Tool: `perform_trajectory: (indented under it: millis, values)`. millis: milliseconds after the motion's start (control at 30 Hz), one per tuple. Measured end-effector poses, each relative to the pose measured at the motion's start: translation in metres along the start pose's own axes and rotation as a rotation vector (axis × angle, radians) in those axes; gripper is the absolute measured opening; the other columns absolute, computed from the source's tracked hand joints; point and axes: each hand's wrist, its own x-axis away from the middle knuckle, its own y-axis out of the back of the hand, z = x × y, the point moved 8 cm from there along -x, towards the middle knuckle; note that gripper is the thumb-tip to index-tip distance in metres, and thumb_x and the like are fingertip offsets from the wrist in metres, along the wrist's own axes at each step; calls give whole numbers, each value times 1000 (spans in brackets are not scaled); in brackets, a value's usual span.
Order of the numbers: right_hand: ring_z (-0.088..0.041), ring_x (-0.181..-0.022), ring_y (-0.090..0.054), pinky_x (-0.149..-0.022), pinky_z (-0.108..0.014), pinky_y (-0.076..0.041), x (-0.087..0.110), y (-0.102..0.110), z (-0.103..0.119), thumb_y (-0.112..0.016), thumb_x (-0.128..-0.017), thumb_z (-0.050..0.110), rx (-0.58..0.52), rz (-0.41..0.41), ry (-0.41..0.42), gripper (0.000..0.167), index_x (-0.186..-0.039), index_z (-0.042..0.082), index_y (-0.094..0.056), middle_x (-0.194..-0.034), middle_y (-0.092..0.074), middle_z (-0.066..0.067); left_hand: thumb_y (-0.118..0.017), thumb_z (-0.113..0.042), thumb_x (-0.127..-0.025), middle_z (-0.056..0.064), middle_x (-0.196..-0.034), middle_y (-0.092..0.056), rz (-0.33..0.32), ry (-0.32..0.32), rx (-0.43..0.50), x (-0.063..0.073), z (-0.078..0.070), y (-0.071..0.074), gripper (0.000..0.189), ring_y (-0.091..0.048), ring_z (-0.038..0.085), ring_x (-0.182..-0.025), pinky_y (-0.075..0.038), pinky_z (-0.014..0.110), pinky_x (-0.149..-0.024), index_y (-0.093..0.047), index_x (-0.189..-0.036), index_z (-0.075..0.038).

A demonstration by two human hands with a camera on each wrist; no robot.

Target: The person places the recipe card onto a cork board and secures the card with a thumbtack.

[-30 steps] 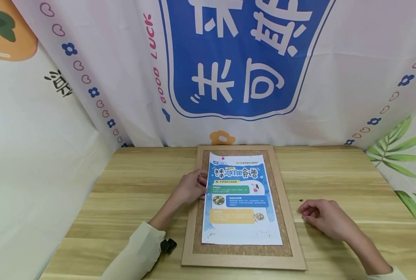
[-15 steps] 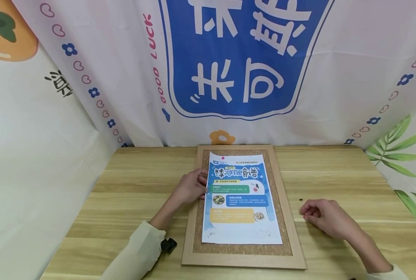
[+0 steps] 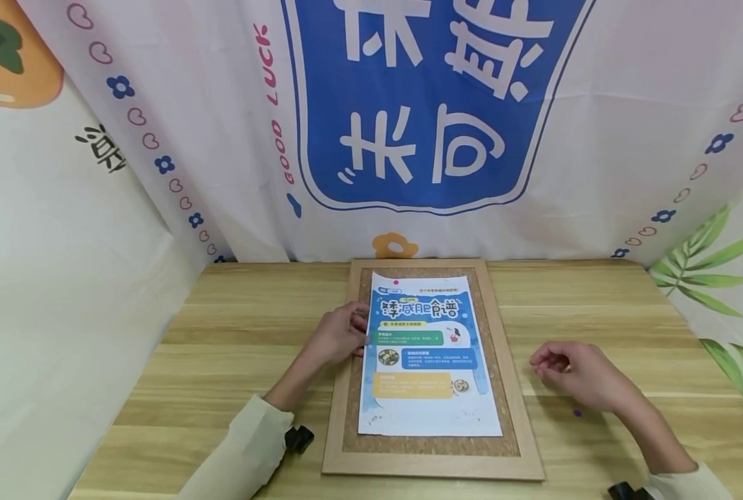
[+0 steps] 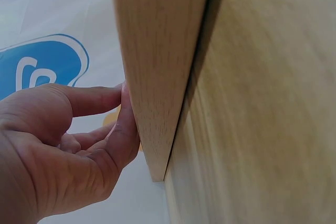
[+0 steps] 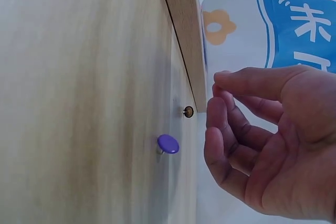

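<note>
A printed poster sheet (image 3: 430,413) lies on a framed cork board (image 3: 434,465), with a pink pushpin (image 3: 396,282) near its top left corner. My left hand (image 3: 340,335) rests over the board's left frame, its loosely bent fingertips at the sheet's left edge. In the left wrist view that hand (image 4: 73,145) touches the wooden frame (image 4: 157,77). Right of the board, my right hand (image 3: 584,375) hovers with loosely bent fingers. The right wrist view shows nothing between its fingers. A purple pushpin (image 5: 168,144) and a dark, gold-centred pushpin (image 5: 188,112) lie near it.
The wood-grain table (image 3: 246,333) carries the board. A printed curtain (image 3: 240,139) hangs behind the table's back edge, and another white printed cloth (image 3: 34,278) hangs at the left. Black straps (image 3: 298,439) show at the sleeve cuffs.
My right hand has shifted slightly up and left, uncovering the purple pushpin below it and covering the dark pushpin in the head view. My left hand and the board hold their places.
</note>
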Motion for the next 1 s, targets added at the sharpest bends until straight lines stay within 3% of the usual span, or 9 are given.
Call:
perform_trajectory:
  millis: [1000]
  values:
    - [-13, -85, -61, -70, -22, -54, -39, 4, 22, -70, -101, 6, -60, -25, 14, 9, -104, 9, -78, -95, -73, -3, -72, 7, -95, 16, -110, -70, 2, -6, 17, 1, 0, 0, 55, -70, 21, -84, -65, 29, -64, -58, -147, -1]
